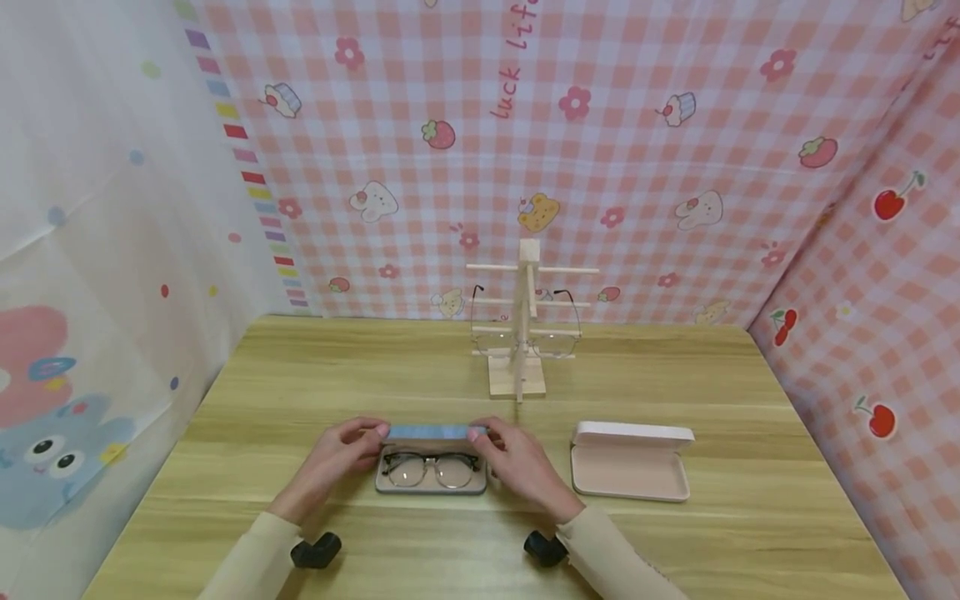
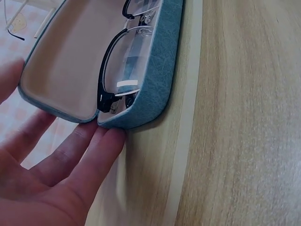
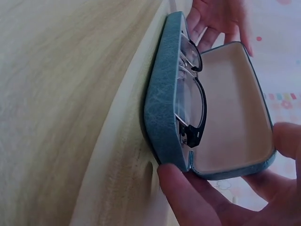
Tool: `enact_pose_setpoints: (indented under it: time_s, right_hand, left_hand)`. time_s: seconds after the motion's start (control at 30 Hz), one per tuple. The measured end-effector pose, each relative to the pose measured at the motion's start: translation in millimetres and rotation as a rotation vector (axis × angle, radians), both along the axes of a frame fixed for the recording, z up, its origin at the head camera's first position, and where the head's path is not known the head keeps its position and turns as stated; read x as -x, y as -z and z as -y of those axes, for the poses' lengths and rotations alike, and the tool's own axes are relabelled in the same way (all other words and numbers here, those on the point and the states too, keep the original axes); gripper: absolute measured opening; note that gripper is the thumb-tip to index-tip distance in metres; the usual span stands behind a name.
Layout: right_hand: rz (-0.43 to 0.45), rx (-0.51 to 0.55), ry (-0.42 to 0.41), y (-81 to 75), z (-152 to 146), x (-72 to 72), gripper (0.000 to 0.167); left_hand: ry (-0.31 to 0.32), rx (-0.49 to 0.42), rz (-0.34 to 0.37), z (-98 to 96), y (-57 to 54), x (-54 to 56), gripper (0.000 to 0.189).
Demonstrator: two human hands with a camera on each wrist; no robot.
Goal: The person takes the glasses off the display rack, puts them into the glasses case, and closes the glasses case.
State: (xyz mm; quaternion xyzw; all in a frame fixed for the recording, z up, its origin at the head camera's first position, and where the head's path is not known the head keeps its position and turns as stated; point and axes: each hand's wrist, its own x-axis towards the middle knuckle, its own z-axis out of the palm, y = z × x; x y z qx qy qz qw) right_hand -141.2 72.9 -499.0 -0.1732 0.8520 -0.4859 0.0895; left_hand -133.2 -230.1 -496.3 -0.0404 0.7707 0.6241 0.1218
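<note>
A blue-green glasses case lies on the table with its lid raised. Inside it sit folded eyeglasses with dark upper rims and clear lenses. My left hand holds the left end of the case, thumb at the lid's edge and fingers behind and against its side. At the opposite end my right hand grips the lid in the same way, one finger touching the base's corner. Both wrist views show the pale lining and the dark-rimmed glasses resting in the base.
To the right stands a white glasses case, lid up, with nothing inside. Behind is a wooden display rack bearing thin-rimmed glasses. The wooden table meets patterned cloth walls at the back and sides.
</note>
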Motion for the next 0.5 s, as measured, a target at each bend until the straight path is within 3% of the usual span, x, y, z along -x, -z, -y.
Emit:
enact_pose_setpoints:
  time_s: [0.27,0.5]
  right_hand:
    - [0.236,0.228,-0.092,0.6,-5,3.0,0.05]
    - [0.287,0.26,-0.111,1.5,-8,5.3,0.046]
  left_hand:
    - [0.07,-0.198,0.058,11.4,4.6,0.9,0.054]
    - [0.168,-0.225,0.068,19.6,4.7,2.6,0.058]
